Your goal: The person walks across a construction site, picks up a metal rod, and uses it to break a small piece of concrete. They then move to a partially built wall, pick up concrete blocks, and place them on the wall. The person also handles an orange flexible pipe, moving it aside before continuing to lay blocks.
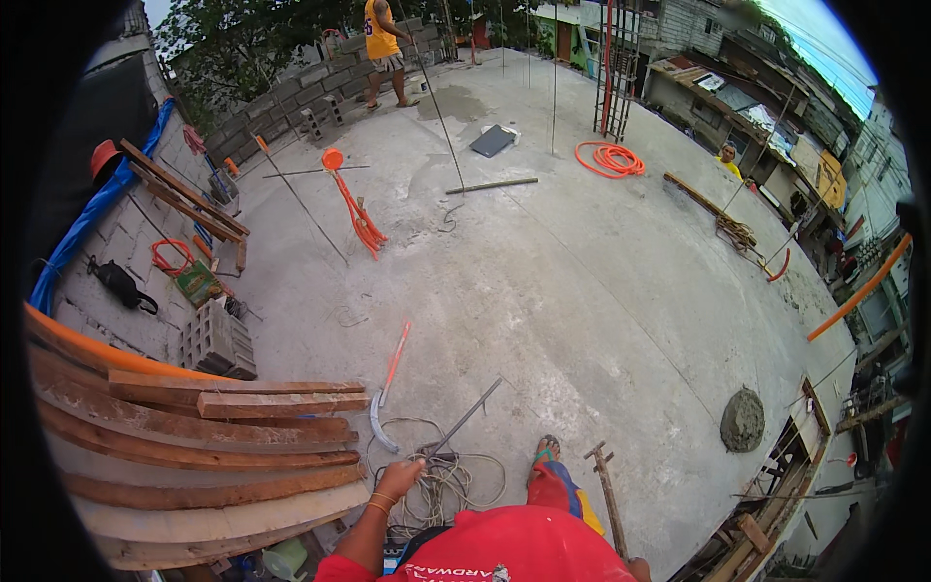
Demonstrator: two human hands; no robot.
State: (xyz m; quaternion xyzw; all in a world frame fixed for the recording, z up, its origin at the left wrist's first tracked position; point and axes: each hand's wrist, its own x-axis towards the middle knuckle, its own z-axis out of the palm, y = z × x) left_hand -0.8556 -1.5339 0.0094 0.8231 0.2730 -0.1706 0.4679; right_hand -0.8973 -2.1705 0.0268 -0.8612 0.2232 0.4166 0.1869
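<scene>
My left hand [398, 477] is closed around the near end of a dark metal bar [467, 415], which points up and right and has a short crook at its far end. Below the bar lies a loose tangle of pale rope [485, 477]. My right hand [638, 569], partly cut off at the lower edge, is at the end of a wooden-handled tool [609, 490] with a narrow T-shaped head, seemingly gripping it. A curved pale strip [380, 423] and a thin red length [396, 359] lie beyond my left hand. My sandalled foot [545, 452] stands between both tools.
Timber planks [281, 404] are stacked at left, by hollow blocks [215, 339]. Upright rebar [432, 107], orange hose [611, 160] and a dark flat case [493, 141] stand or lie farther off. A mortar heap [743, 421] sits near the right slab edge. A person in yellow [381, 39] walks far off.
</scene>
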